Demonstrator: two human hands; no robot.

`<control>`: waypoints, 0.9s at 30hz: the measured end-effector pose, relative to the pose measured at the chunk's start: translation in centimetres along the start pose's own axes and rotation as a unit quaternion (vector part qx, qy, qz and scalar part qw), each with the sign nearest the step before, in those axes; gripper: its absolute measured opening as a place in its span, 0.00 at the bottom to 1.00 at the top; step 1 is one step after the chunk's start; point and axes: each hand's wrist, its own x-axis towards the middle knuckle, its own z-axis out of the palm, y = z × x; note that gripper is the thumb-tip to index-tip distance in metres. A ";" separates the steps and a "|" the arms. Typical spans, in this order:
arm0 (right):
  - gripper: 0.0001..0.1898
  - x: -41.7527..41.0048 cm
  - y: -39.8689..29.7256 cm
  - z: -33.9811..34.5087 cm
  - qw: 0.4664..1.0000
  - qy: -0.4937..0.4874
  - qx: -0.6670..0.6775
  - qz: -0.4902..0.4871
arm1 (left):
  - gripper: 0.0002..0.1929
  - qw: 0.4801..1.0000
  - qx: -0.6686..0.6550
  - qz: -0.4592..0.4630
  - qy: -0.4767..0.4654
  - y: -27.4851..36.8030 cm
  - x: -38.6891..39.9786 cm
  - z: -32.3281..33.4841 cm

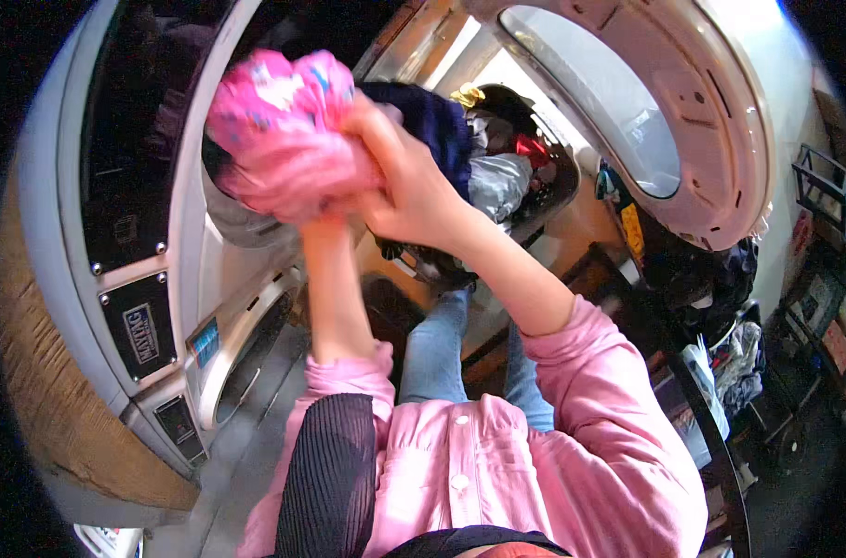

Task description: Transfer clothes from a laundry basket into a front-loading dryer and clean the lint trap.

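Note:
A bunched pink cloth (283, 139) with blue and white printed patches is held up at the upper left, before the round opening of a Maytag machine (186, 160). My right hand (398, 164) grips the cloth's right side, thumb and fingers pressed into it. From below, my left hand (329, 227) runs into the same cloth; only its wrist end shows, and its fingers are covered. Motion blurs both hands and the cloth. Beyond my right hand, dark blue fabric (426, 132) and a pale grey garment (500, 185) lie in a dark basket (573, 178).
A round machine door (733, 139) with a glass window stands open at the upper right. Lower left is a second round door (221, 390). Dark clothing (709, 279) hangs or lies at the right, near a black rack (824, 185). My jeans-clad legs (433, 349) are below.

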 end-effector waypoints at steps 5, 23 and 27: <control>0.24 3.8 3.5 1.0 0.961 0.128 0.107 0.219 | 0.17 0.476 -0.813 -0.229 0.245 -9.5 8.1 6.8; 0.57 -13.7 28.9 -7.2 0.788 -0.125 -0.399 0.453 | 0.27 0.848 -0.476 -0.220 0.083 3.8 1.6 12.6; 0.46 -16.6 32.2 -4.7 0.676 -0.321 -0.509 0.425 | 0.26 0.845 -0.435 -0.262 0.167 7.9 1.7 11.4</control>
